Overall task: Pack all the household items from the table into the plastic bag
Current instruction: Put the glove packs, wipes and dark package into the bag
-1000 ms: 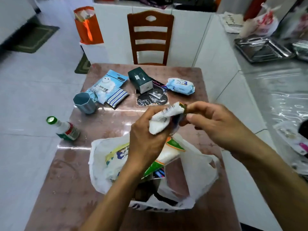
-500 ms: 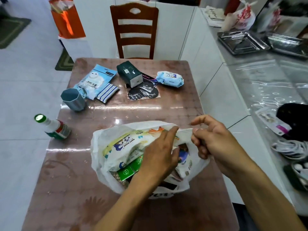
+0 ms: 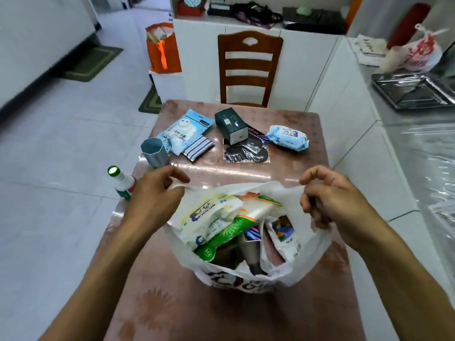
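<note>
While the mouth is held apart: the plastic bag (image 3: 246,274) sits on the near half of the table (image 3: 290,168), already stuffed with wipes packs and a green-and-white pack.
Left hand: the left hand (image 3: 155,195) pinches the bag's left rim between thumb and fingertips.
Right hand: the right hand (image 3: 332,200) grips the right rim, fingers curled round the film.
Bag's heading: the mouth faces up and slightly toward the far side; the opening's long axis runs left to right between the two hands.
Doing this step well: I judge it best to keep the rim taut and high, so the packs inside do not spill and there is a clear gap for the next item; one hand must let go to fetch, so the other should hold the rim up.
Still to pack, far side: a grey-blue cup (image 3: 154,155), a blue gloves packet (image 3: 183,132), a striped cloth (image 3: 198,150), a dark green box (image 3: 230,125), a black item in clear wrap (image 3: 246,155), a blue wipes pack (image 3: 287,137).
Left edge: a green-capped bottle (image 3: 121,182) stands just beside the left hand.
Beyond: a wooden chair (image 3: 248,70) stands at the table's far end.
</note>
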{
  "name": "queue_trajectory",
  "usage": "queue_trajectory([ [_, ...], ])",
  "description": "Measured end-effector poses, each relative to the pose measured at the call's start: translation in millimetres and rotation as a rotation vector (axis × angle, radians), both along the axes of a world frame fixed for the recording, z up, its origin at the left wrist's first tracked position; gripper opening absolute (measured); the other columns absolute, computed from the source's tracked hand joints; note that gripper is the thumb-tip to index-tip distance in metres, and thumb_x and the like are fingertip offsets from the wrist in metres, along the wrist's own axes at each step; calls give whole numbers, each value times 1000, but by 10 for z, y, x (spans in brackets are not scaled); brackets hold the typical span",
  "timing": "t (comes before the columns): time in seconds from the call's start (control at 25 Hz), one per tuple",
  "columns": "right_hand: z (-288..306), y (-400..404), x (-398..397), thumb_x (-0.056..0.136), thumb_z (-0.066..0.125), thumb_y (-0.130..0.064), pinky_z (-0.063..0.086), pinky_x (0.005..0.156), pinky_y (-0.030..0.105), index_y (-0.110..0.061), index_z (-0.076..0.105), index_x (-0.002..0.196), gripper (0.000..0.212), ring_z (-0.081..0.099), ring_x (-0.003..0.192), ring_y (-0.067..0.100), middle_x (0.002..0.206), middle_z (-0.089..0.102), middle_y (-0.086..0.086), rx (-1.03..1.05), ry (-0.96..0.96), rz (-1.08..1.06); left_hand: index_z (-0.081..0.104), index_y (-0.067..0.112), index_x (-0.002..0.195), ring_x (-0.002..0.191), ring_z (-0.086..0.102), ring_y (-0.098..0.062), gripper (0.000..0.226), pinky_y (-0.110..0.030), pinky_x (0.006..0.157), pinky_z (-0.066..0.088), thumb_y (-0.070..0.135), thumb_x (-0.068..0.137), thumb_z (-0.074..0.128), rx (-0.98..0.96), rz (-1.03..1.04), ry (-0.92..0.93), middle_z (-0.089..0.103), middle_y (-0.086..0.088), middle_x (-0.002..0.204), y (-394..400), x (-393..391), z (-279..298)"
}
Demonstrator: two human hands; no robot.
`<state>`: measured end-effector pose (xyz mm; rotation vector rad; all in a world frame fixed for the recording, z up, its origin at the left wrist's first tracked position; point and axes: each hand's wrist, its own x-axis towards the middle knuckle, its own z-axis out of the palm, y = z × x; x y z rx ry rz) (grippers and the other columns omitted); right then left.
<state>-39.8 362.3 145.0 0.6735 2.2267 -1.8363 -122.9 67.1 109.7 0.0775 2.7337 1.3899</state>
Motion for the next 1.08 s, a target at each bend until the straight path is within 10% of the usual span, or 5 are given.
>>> queue_trajectory([
  [0.28,-106,666,-668,84,41,-68,40,48,24,-32,57,78,40,58,56,11,64,60,-12,1163,-93,210,56,41,93,69,57,-9,42,-25,55,41,77,78,40,-603,-103,31,61,14,77,411,-496,113],
  [0.48,-957,1044,-1764,82,57,-43,41,64,31,-30,62,95,19,63,90,27,103,70,3,1008,-10,285,63,30,110,82,61,-10,28,-24,64,45,46,88,62,-496,-500,-141,70,2,106,1458,-1579,-552],
  [0.64,-1901,1318,-2296,75,62,-23,53,87,42,-19,59,121,47,60,110,30,126,64,8,806,-88,303,27,31,150,127,50,-31,88,-38,99,44,46,77,75,-1050,-841,-295,38,-9,153,1768,-2113,-1675],
  [0.84,-2560,1598,-2877,70,75,-25,42,101,48,-15,41,140,78,44,127,41,146,40,14,954,-29,349,-16,29,151,140,-10,-58,143,-74,108,9,58,53,84,-1169,-762,-351,3,-34,155,1444,-2092,-2683],
  [1.08,-2868,1918,-3673,64,85,-37,18,116,57,-23,5,155,122,9,147,40,164,4,10,1061,-315,352,-25,42,144,135,-17,-63,152,-70,105,30,56,44,88,-1020,-701,-344,-13,-35,154,1311,-2109,-2950],
])
